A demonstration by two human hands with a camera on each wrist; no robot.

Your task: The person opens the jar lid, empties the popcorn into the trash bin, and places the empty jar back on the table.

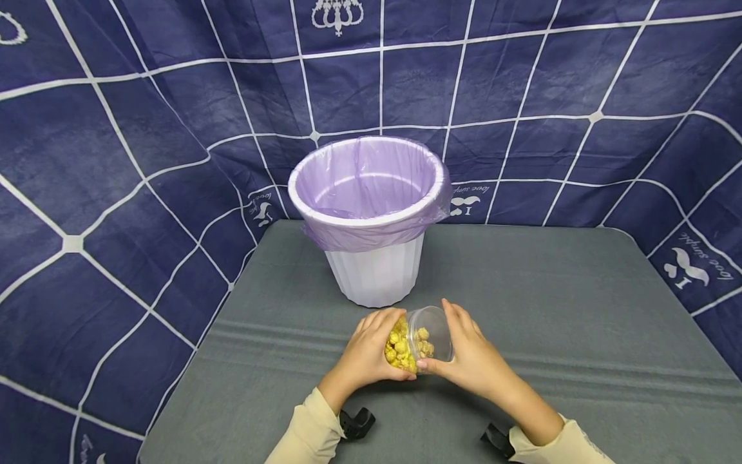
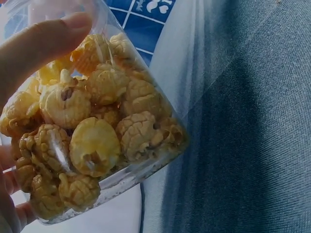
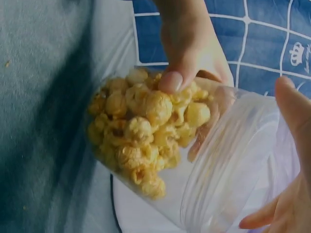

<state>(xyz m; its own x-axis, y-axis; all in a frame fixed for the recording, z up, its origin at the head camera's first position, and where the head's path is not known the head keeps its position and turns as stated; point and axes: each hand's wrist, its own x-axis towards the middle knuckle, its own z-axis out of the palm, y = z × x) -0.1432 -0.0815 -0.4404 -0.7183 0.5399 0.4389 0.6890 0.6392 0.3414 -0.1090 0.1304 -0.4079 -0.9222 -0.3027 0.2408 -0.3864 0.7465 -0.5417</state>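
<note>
Between both hands a clear plastic jar [image 1: 401, 345] of yellow popcorn [image 2: 95, 145] lies tilted above the table. My left hand [image 1: 369, 348] grips its body, thumb across the near side. In the right wrist view, most popcorn sits in the left end, and a clear ringed end [image 3: 228, 160] faces my right hand [image 1: 469, 351]. That hand holds the ringed end between thumb and fingers. Whether this end is a lid or part of the jar, I cannot tell.
A white bin [image 1: 379, 274] with a purple liner [image 1: 371, 235] over its rim stands just beyond the hands. Grey cloth [image 1: 556, 290] covers the table. Blue checked fabric [image 1: 510, 84] hangs behind and at both sides.
</note>
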